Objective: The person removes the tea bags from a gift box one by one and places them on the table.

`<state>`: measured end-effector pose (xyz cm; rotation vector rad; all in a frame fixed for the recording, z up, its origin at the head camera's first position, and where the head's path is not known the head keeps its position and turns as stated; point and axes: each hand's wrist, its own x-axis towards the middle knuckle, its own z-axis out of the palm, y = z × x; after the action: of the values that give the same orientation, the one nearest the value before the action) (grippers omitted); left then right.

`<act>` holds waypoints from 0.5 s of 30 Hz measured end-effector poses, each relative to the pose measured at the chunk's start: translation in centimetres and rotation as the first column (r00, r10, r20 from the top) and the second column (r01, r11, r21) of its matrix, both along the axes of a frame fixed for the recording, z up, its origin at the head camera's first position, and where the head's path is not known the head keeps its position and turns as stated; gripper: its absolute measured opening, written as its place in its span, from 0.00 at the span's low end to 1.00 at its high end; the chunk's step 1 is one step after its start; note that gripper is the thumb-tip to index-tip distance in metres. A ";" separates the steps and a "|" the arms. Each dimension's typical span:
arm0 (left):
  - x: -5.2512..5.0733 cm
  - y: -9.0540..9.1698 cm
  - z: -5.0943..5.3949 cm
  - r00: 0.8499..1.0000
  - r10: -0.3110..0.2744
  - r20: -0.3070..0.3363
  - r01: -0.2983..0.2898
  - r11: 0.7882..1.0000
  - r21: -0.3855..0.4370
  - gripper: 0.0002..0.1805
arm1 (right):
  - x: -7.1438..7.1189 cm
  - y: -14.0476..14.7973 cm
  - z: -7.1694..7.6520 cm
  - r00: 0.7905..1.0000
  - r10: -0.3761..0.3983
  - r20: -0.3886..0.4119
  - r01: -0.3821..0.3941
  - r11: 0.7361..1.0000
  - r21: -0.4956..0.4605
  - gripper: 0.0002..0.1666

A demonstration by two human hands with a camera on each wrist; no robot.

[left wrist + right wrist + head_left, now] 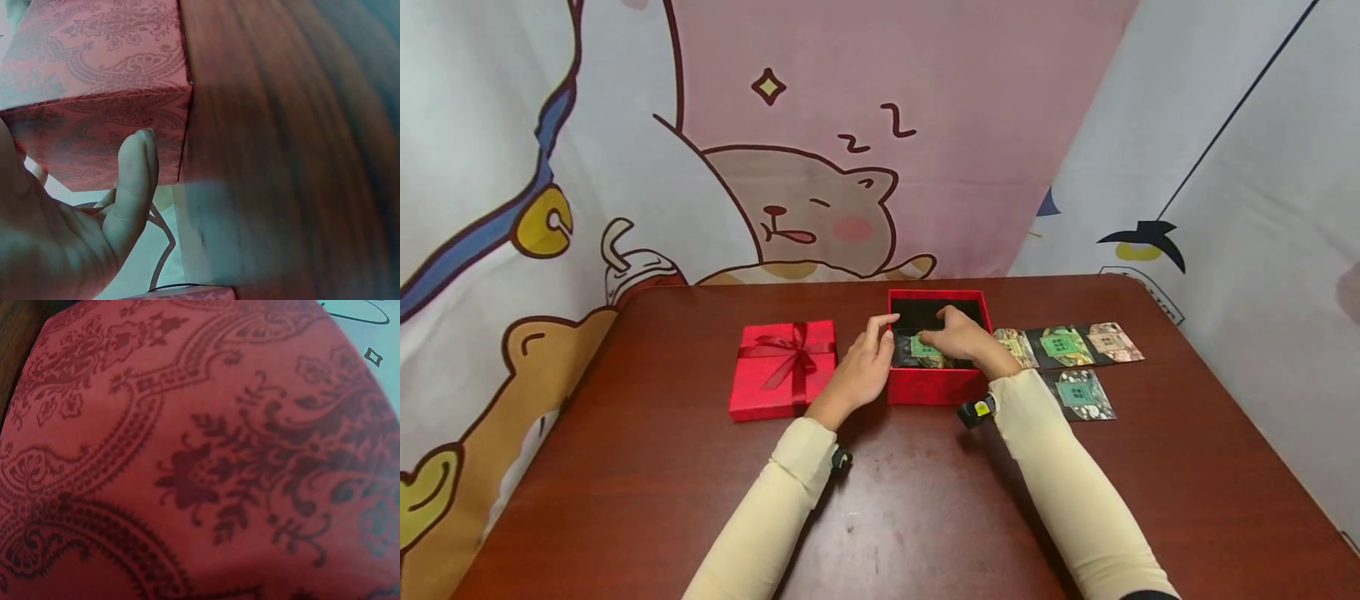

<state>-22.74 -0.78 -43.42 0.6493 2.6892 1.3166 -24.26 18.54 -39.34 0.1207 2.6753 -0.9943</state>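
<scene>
An uncovered red box (936,387) with a dark inside stands near the table's far edge. Inside it is a dark packet with a green label (925,347). My right hand (966,337) reaches over the box's front and right walls and pinches this packet at its upper edge; some fingertips are hidden. My left hand (867,367) is at the box's left wall, its fingers by the rim. In the left wrist view the thumb (136,165) lies along the patterned red side (81,134). The right wrist view shows just the box's patterned wall (187,456).
A red lid with a ribbon bow (782,371) lies left of the box. Right of it lie several flat packets, among them one with a bright green label (1063,344), a pinkish one (1114,342) and a teal-labelled one (1081,394). A printed curtain (970,150) hangs behind the table.
</scene>
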 end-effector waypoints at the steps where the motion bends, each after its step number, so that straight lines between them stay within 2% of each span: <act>1: 0.0 0.0 0.0 1.000 0.002 0.000 -0.002 1.000 0.002 0.24 | -0.1 0.0 -0.1 1.000 0.002 0.001 -0.002 1.000 -0.001 0.42; 15: 0.2 -0.1 0.2 1.000 -0.007 -0.016 0.007 1.000 0.015 0.24 | 0.0 -0.2 -0.3 0.998 -0.039 -0.040 0.036 0.997 -0.066 0.40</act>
<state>-22.54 -0.90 -43.24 0.6727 2.6898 1.3373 -24.27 18.31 -39.66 0.1387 2.6832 -1.1067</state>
